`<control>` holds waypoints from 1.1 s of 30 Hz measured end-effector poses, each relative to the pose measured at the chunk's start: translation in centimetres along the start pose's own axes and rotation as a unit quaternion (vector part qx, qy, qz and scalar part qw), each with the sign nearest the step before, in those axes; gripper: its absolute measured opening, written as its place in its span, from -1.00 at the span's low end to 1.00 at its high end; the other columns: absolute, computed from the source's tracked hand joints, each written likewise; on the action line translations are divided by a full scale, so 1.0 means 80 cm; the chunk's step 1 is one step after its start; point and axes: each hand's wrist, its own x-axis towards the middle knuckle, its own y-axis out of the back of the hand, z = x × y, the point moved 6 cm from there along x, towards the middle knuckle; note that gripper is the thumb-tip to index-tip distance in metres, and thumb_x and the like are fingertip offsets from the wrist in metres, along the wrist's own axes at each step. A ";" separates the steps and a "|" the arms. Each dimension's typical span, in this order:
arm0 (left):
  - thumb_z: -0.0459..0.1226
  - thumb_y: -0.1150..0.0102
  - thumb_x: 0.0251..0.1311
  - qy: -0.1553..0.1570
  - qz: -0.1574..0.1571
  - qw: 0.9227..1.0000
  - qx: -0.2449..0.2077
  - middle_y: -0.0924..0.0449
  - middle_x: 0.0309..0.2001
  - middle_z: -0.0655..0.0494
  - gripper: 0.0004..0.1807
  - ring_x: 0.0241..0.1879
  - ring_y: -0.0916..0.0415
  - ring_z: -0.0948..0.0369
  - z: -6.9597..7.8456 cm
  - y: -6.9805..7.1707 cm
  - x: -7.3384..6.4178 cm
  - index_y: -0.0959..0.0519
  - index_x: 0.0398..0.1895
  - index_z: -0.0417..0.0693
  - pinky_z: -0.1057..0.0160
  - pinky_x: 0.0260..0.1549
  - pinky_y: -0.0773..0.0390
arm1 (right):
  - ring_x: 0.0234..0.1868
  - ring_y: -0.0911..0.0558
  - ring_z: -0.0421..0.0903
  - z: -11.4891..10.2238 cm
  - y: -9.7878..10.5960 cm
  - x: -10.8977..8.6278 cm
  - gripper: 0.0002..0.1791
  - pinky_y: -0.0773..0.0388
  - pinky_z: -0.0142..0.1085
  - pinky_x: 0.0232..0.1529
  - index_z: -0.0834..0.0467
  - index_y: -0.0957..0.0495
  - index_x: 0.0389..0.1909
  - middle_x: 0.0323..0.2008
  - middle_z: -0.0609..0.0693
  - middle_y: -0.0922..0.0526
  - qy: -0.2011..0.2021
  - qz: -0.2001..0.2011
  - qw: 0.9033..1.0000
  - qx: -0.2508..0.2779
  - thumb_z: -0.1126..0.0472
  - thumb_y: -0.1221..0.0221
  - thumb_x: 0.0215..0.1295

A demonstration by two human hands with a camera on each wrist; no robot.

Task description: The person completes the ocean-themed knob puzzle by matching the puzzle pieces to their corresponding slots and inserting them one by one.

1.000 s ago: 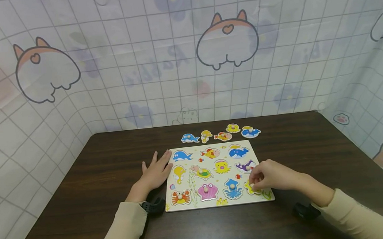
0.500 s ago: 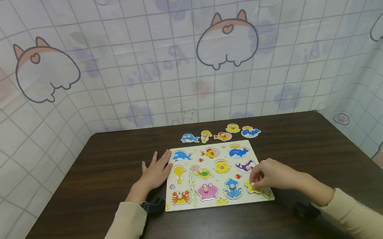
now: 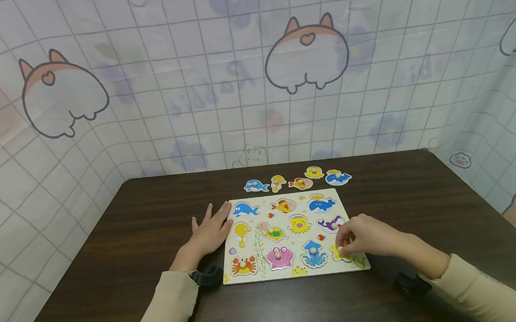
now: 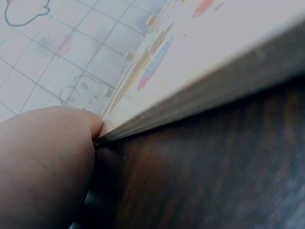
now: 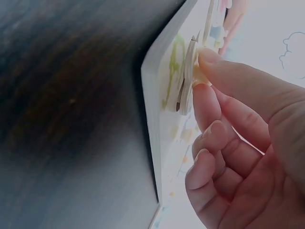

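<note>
A wooden peg puzzle board (image 3: 265,274) with sea animals lies on the table. At its lower right corner my right hand (image 3: 371,235) pinches the small knob of a yellow starfish piece (image 3: 341,255) between thumb and fingers. The right wrist view shows the starfish piece (image 5: 189,78) close against the board, standing slightly proud of its surface. My left hand (image 3: 209,233) lies with spread, straight fingers at the board's left edge, fingertips touching the upper left corner. Crab (image 3: 243,266), shell (image 3: 279,258), squid (image 3: 313,254), turtle (image 3: 272,232) and purple whale (image 3: 331,224) pieces sit in the board.
Behind the board lie a dolphin piece (image 3: 256,185), a seahorse piece (image 3: 278,183), a fish piece (image 3: 301,183), an octopus piece (image 3: 314,172) and a blue whale piece (image 3: 338,178). The dark table (image 3: 136,267) meets a patterned cloth (image 3: 219,109) at the back.
The starfish piece has shifted very slightly under my right fingers. My left hand and the other pieces have stayed in place.
</note>
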 end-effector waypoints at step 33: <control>-0.04 0.11 0.58 0.000 -0.001 1.000 0.002 0.05 0.64 0.01 -0.29 0.60 0.39 -0.18 0.000 0.000 0.000 0.01 0.68 0.03 -0.51 0.32 0.49 | -0.46 -0.49 -0.27 -0.002 0.027 -0.003 -0.85 -0.47 -0.40 -0.47 0.10 -0.78 -0.23 -0.49 -0.27 -0.59 0.014 -0.008 1.000 -0.008 0.14 -0.45 0.22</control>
